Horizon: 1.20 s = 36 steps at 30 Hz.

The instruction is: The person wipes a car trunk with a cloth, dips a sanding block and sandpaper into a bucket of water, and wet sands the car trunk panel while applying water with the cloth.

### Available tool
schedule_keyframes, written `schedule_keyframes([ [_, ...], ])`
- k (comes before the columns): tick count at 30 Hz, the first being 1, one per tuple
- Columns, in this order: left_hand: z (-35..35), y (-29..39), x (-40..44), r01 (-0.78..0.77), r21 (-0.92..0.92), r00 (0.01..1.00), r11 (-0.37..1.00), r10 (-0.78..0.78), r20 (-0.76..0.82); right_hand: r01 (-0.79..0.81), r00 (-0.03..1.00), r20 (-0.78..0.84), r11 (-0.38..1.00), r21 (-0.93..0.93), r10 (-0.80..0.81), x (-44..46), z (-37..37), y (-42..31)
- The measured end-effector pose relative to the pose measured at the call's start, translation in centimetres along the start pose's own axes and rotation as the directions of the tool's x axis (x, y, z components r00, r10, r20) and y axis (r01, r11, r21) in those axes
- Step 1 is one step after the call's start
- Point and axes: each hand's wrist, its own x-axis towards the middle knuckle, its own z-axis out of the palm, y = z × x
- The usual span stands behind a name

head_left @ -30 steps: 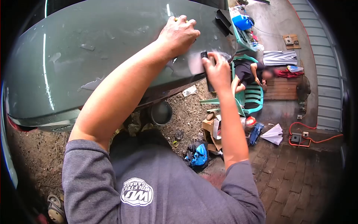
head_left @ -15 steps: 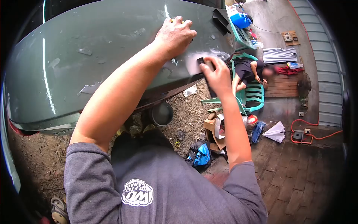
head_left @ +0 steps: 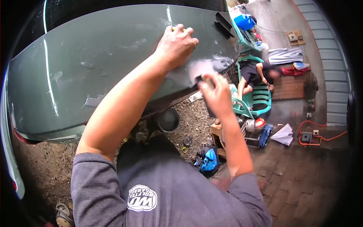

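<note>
A wet green car panel [head_left: 113,49] with pale, bare-looking patches is in front of me. My left hand [head_left: 177,44] rests on it, fingers curled over a small yellow thing [head_left: 173,28] that is mostly hidden; its kind I cannot make out. My right hand [head_left: 217,92], blurred, is closed around a dark sanding block [head_left: 199,79] at the panel's lower right edge. The block's near part is hidden by the fingers. Just beyond it, a whitish filler patch [head_left: 202,68] shows on the panel.
A person [head_left: 251,77] sits on a green plastic chair [head_left: 261,100] to the right. A black bucket [head_left: 168,119] stands on gravel below the panel. A cardboard box [head_left: 216,131], a blue-and-black bag [head_left: 208,159] and an orange cord [head_left: 321,125] lie on the floor. A black trim piece [head_left: 224,25] is on the panel.
My right hand has moved down and slightly left with the sanding block, toward the panel's edge. My left hand stays on the panel, and the view has shifted slightly.
</note>
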Motion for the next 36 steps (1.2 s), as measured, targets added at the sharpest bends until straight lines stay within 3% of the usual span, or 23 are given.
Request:
schedule_keyframes([
  [1, 0.0, -0.1, 0.1, 0.001, 0.010, 1.000, 1.000, -0.001, 0.008, -0.073, 0.995, -0.065, 0.996, 0.043, 0.076, 1.2, 0.2, 1.9],
  [2, -0.1, -0.1, 0.2, 0.005, 0.020, 1.000, 1.000, -0.005, 0.012, -0.125, 0.991, -0.026, 0.986, 0.107, 0.128, 2.0, -0.2, 2.7],
  [4, -0.5, -0.1, 0.4, 0.014, -0.005, 1.000, 1.000, -0.014, 0.026, -0.080, 0.995, -0.068, 0.994, -0.070, 0.076, 0.7, 0.6, 1.0],
  [5, -0.3, 0.0, 0.2, 0.011, -0.024, 1.000, 1.000, -0.011, 0.014, -0.013, 0.999, -0.037, 0.999, 0.039, 0.014, -0.4, 0.3, -0.3],
  [6, -0.3, -0.1, 0.1, 0.009, -0.039, 1.000, 0.999, -0.009, 0.001, 0.128, 0.989, -0.080, 0.991, 0.033, -0.125, -1.1, 0.7, -0.2],
  [10, -0.5, 0.0, 0.2, -0.007, -0.006, 1.000, 1.000, 0.007, 0.015, -0.006, 0.997, -0.074, 0.998, 0.061, 0.010, 3.0, 0.2, 4.2],
  [14, -0.3, -0.3, 0.2, -0.007, -0.020, 1.000, 1.000, 0.007, 0.007, 0.116, 0.987, -0.111, 0.993, -0.016, -0.117, 1.0, 0.3, 3.6],
  [16, -0.2, -0.2, 0.3, -0.005, -0.031, 1.000, 1.000, 0.004, -0.024, 0.160, 0.983, -0.098, 0.986, 0.040, -0.156, 0.1, 0.1, 3.3],
  [17, -0.2, -0.1, 0.5, 0.021, -0.046, 0.997, 0.999, -0.017, 0.076, 0.128, 0.989, -0.080, 0.991, 0.043, -0.124, 1.0, -0.1, 3.6],
  [19, 0.3, -0.3, 0.6, 0.027, -0.078, 0.998, 0.997, -0.031, -0.048, 0.095, 0.993, -0.074, 0.994, 0.056, -0.091, 4.5, 0.0, 5.0],
  [20, 0.4, -0.3, 0.5, 0.029, -0.097, 0.993, 0.995, -0.039, -0.108, -0.026, 0.999, -0.026, 0.996, 0.091, 0.029, 5.7, -0.1, 4.7],
  [22, -0.5, -0.8, 0.4, 0.149, 0.072, 0.986, 0.986, -0.143, -0.087, 0.074, 0.989, -0.125, 0.995, -0.069, -0.082, 4.5, 0.7, 4.5],
  [24, -1.1, -0.9, 0.2, 0.316, 0.179, 0.948, 0.932, -0.304, -0.092, 0.095, 0.994, -0.056, 0.995, 0.022, -0.094, 1.3, -0.4, 3.1],
  [26, -1.4, -1.8, 0.6, 0.406, 0.089, 0.912, 0.909, -0.409, 0.015, 0.160, 0.986, -0.050, 0.987, 0.030, -0.158, -1.6, -1.7, 2.9],
  [28, -0.7, -2.7, 0.5, 0.336, 0.006, 0.942, 0.942, -0.336, 0.020, 0.186, 0.973, -0.146, 0.982, 0.023, -0.181, -4.5, -3.3, 4.0],
  [31, 0.5, -1.0, 1.0, 0.211, -0.008, 0.977, 0.978, -0.210, 0.045, -0.020, 0.977, -0.201, 0.975, 0.223, 0.067, -10.9, -4.0, 7.4],
  [32, 1.3, -0.2, 1.7, 0.163, -0.098, 0.985, 0.982, -0.158, 0.064, -0.078, 0.978, -0.173, 0.969, 0.234, 0.121, -13.4, -3.2, 9.1],
  [36, 5.6, 6.9, 6.9, 0.134, -0.131, 0.960, 0.982, -0.096, 0.261, -0.275, 0.948, -0.059, 0.897, 0.346, 0.314, -22.0, -0.1, 14.3],
])
